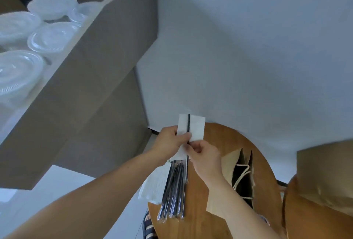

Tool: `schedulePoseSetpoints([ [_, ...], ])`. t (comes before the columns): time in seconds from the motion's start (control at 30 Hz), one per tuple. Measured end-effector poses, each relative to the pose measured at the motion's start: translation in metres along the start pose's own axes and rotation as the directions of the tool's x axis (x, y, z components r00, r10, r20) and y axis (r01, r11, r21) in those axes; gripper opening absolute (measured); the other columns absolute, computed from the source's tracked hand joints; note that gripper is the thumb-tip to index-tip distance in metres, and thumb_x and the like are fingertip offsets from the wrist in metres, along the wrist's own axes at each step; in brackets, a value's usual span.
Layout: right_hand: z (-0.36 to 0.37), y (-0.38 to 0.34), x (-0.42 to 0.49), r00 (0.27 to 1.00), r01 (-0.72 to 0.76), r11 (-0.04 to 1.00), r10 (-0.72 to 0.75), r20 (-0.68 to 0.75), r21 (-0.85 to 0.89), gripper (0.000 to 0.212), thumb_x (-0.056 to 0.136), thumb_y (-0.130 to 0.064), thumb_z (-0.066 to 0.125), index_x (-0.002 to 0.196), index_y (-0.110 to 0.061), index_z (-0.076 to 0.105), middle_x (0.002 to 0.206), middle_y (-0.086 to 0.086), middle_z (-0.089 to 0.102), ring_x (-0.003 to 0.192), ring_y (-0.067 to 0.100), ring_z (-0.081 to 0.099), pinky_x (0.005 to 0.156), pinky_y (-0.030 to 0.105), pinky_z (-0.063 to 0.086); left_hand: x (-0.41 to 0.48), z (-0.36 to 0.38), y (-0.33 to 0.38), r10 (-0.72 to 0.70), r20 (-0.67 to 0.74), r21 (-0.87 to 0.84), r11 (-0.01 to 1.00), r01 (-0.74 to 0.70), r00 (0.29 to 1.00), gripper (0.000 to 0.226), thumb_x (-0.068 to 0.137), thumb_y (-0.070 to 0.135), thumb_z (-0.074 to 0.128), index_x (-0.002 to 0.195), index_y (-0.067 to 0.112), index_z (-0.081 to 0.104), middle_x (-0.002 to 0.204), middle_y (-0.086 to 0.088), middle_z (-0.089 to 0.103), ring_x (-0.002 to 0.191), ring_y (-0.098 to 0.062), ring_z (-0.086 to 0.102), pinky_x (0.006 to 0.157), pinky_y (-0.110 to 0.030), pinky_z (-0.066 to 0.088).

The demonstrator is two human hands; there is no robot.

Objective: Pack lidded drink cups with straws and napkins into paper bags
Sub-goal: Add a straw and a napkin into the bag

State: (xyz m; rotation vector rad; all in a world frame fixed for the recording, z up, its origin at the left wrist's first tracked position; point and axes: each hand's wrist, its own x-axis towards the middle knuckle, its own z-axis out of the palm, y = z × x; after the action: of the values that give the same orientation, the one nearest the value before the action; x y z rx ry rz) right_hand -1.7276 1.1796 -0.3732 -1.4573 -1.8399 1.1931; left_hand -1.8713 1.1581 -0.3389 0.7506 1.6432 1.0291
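**Held set.** One white napkin (pixel 196 127) with one black straw (pixel 188 124) laid lengthwise over its middle, raised above the surface (pixel 215 137).

**Hands.** The left hand (pixel 170 140) pinches the napkin's lower edge, with the thumb across the straw. The right hand (pixel 205 156) is closed round the straw shaft just below the napkin. Neither hand is free. The two items seem to be squared up as one packet so they can go into a bag together.

**Paper bag** (pixel 227 164). Brown, with cord handles, it stands open-mouthed on the surface just right of the right hand. It is likely propped open so the set can drop straight in. Whether a cup is already inside cannot be told, as the interior is dark.

**Straw bundle** (pixel 172 191). Black straws in clear sleeves, lying directly under the hands and fanned toward the near edge.

**Napkin stack** (pixel 153 183). White, touching the bundle's left side and overhanging the rim of the surface.

**Lidded cups** (pixel 49 39). Several clear domed tops are grouped on a grey shelf (pixel 107 51) at upper left, well apart from the bag. They are blurred, so the count is uncertain.

**Other.** There is a second brown bag (pixel 324 170) at the right edge, and a sandalled foot (pixel 148 226) below the surface.

**Status.** By my judgement, the straw-and-napkin set is assembled but not yet bagged.
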Motion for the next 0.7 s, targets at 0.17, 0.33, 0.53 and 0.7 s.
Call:
schedulePoseSetpoints([
  [0.17,-0.054,-0.024,-0.004,0.986,0.017,0.991,0.006,-0.167,0.135,0.035,0.078,-0.039,0.081,0.105,-0.039,0.059,0.102,-0.022,0.064,0.096,-0.005,0.06,0.08,0.013,0.046,-0.016,0.004,0.044,0.088,0.1,-0.095,0.992,-0.079,0.991,0.008,0.094,0.021,0.065,0.095,0.023,0.073,0.089,0.006,0.077,0.084,-0.016,0.073,0.066,-0.025,0.057],
  [0.33,-0.109,-0.043,-0.004,0.995,0.045,0.955,-0.069,0.073,0.293,0.018,0.081,-0.032,0.08,0.096,-0.038,0.072,0.099,-0.013,0.074,0.092,0.008,0.071,0.077,0.026,0.057,-0.032,0.02,0.088,0.14,0.32,-0.111,0.988,-0.109,0.937,0.022,0.096,0.026,0.061,0.115,0.014,0.067,0.105,-0.006,0.074,0.094,-0.025,0.072,0.074,-0.034,0.059],
  [0.53,-0.146,-0.042,-0.01,0.998,0.044,0.964,-0.052,0.026,0.261,0.019,0.078,-0.036,0.081,0.094,-0.028,0.074,0.092,-0.007,0.076,0.085,0.012,0.072,0.074,0.035,0.06,-0.045,0.057,0.109,0.168,0.394,-0.062,0.986,-0.156,0.904,0.018,0.098,0.029,0.059,0.11,0.018,0.067,0.098,-0.001,0.075,0.088,-0.02,0.073,0.067,-0.029,0.059],
  [0.7,-0.171,-0.032,-0.02,0.998,0.016,0.945,-0.035,0.053,0.326,0.025,0.08,-0.029,0.081,0.101,-0.022,0.073,0.097,-0.005,0.076,0.089,0.014,0.072,0.07,0.027,0.058,-0.05,0.085,0.115,0.141,0.454,-0.02,0.989,-0.149,0.879,0.017,0.099,0.03,0.057,0.108,0.022,0.068,0.098,0.001,0.076,0.09,-0.02,0.073,0.071,-0.033,0.059],
])
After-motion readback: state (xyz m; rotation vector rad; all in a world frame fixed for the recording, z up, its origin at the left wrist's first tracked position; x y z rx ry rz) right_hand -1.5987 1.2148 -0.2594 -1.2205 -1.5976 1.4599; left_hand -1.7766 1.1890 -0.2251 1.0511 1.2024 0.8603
